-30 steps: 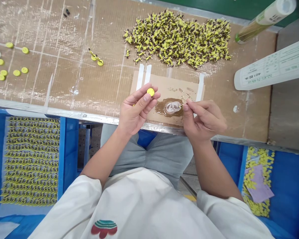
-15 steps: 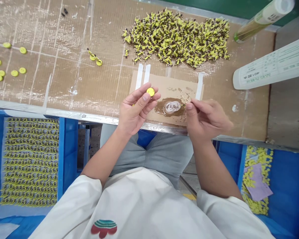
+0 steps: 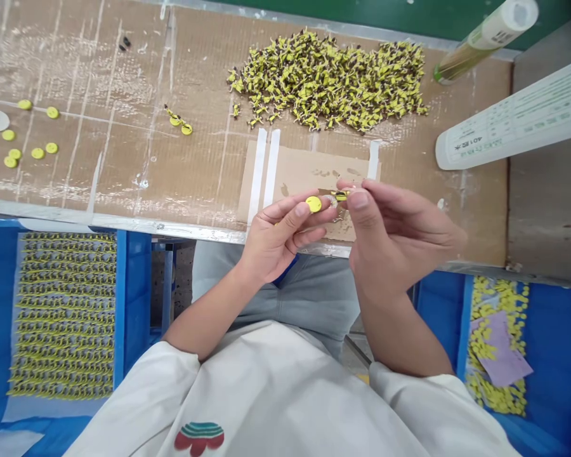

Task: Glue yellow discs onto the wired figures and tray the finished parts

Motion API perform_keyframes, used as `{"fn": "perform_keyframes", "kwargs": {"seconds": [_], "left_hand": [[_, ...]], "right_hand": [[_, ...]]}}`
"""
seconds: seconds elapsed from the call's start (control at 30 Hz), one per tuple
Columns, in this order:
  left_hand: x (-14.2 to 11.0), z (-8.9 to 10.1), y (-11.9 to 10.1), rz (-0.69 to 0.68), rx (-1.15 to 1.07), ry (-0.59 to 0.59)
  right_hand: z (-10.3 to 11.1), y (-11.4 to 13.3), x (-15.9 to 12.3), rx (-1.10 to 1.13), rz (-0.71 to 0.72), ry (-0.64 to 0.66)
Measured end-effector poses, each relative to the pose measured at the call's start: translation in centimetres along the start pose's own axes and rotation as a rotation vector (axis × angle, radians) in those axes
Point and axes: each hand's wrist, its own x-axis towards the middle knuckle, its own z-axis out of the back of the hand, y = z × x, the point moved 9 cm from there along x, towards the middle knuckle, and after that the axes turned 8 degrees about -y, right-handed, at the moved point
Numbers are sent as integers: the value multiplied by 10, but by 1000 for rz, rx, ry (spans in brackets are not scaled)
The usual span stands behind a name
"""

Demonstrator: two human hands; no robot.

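Note:
Between the thumb and fingers of my left hand (image 3: 280, 238) is a small round yellow disc (image 3: 313, 204), its flat face turned up. My right hand (image 3: 394, 231) pinches a tiny yellow-and-black figure (image 3: 341, 195) close to the right of the disc; the two are apart. Beneath both hands lies a taped cardboard sheet (image 3: 295, 168) with wet brown stains and a clear blob, now mostly covered by my fingers. A heap of similar yellow-and-black figures (image 3: 328, 82) spreads behind it on the table.
Loose yellow discs (image 3: 38, 153) lie at the left, and two discs with figures (image 3: 186, 129) nearer the middle. A large white bottle (image 3: 509, 120) and a clear tube (image 3: 485, 41) stand right. Blue bins hold rows of finished-looking pieces (image 3: 66, 317) and loose yellow discs (image 3: 497, 387).
My left hand has moved right with the yellow disc, toward my right hand. The figure in my right hand has turned into clearer view. The whole view has shifted slightly.

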Motion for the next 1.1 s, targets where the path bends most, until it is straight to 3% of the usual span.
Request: {"fn": "perform_keyframes", "kwargs": {"seconds": [0.23, 0.47, 0.8, 1.1], "left_hand": [[-4, -8, -2, 45, -7, 68], [-8, -4, 1, 125, 22, -33], [-7, -2, -1, 106, 32, -62], [-5, -5, -5, 43, 34, -3]], "right_hand": [[-2, -4, -5, -140, 68, 69], [1, -2, -3, -82, 31, 66], [1, -2, -1, -22, -4, 52], [3, -3, -1, -68, 14, 66]]}}
